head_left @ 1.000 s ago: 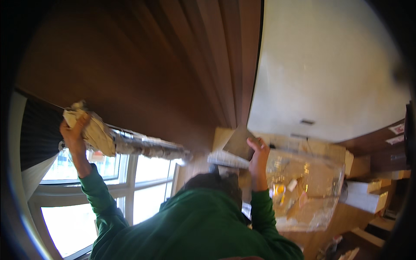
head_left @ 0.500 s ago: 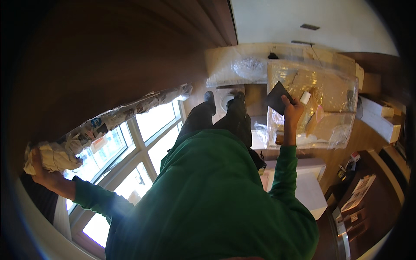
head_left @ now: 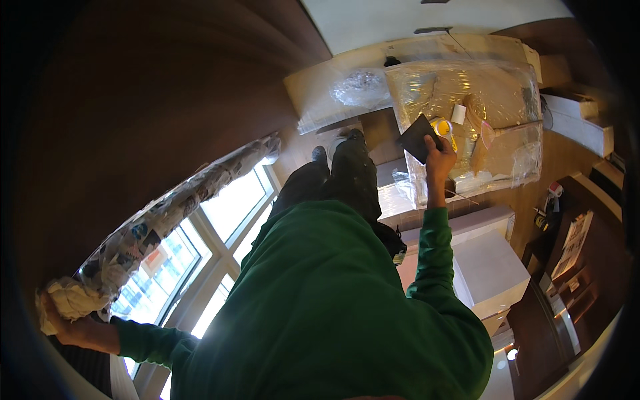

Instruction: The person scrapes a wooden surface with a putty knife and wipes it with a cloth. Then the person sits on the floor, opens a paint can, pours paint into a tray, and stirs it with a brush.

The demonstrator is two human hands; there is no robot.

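Note:
My left hand (head_left: pixel 63 323) grips a bunched cream cloth (head_left: pixel 80 297) at the far lower left, by the edge of the dark brown wooden surface (head_left: pixel 133 107). Beside it runs a long strip of crumpled printed paper (head_left: pixel 140 240) along the top of the window (head_left: pixel 233 207). My right hand (head_left: pixel 439 161) holds a dark, flat square piece (head_left: pixel 415 139), thumb over its face, out in front of the plastic-covered bed-like surface (head_left: pixel 507 153) below. My fingers at the cloth are partly hidden.
My legs (head_left: pixel 353 173) stand high above the floor (head_left: pixel 567 153). Below are a pale box-shaped piece (head_left: pixel 497 273), white boards (head_left: pixel 573 120), dark wooden furniture (head_left: pixel 577 260) and a pale ledge (head_left: pixel 320 100) with crumpled plastic (head_left: pixel 357 90). A white upper surface (head_left: pixel 413 17) meets the brown one.
The view has swung, bringing my legs and the room below into sight. My left hand and cloth have moved down and leftward in view; my right hand has moved up and rightward, still holding the dark piece.

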